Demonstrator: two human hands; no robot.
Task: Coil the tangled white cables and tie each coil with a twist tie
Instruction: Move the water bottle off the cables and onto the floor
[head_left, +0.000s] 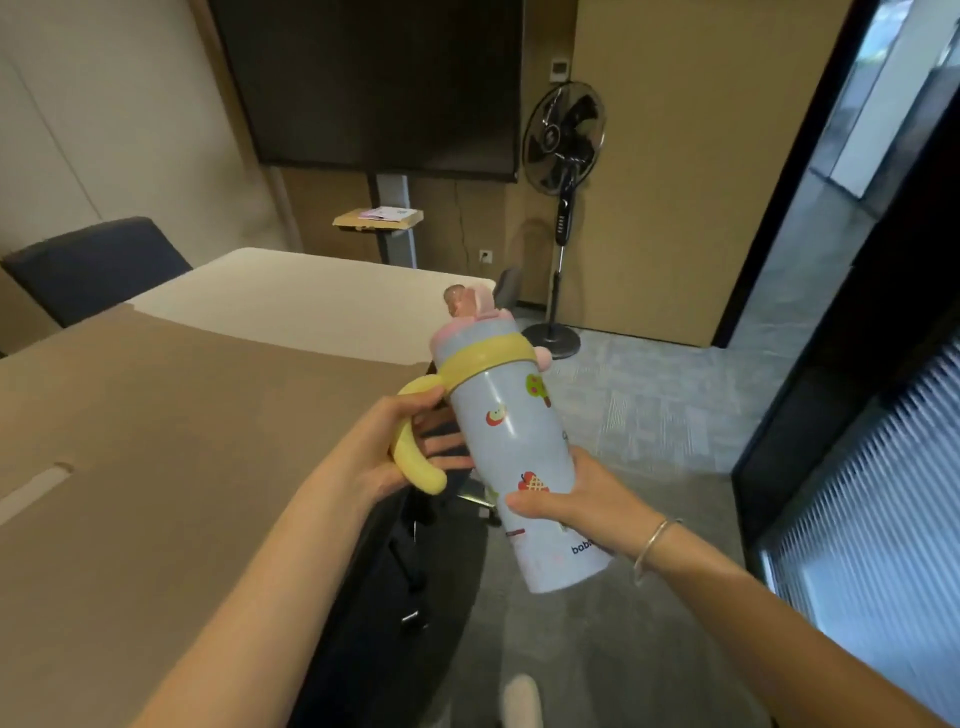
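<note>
No white cables or twist ties show in the head view. I hold a pale blue drinking bottle (511, 441) with fruit pictures, a yellow collar, a pink lid and a yellow handle (410, 457), tilted in the air beside the table's right edge. My left hand (395, 447) has its thumb over the top of the handle and its fingers through the loop toward the bottle. My right hand (576, 499) grips the bottle's lower body, thumb across the front.
A brown cardboard sheet (171, 441) covers the near part of a white table (322, 301). A dark chair (405, 587) stands below the bottle, a blue chair (93, 265) at far left. A standing fan (563, 208), a large dark screen (374, 83) and a glass partition (872, 467) stand around.
</note>
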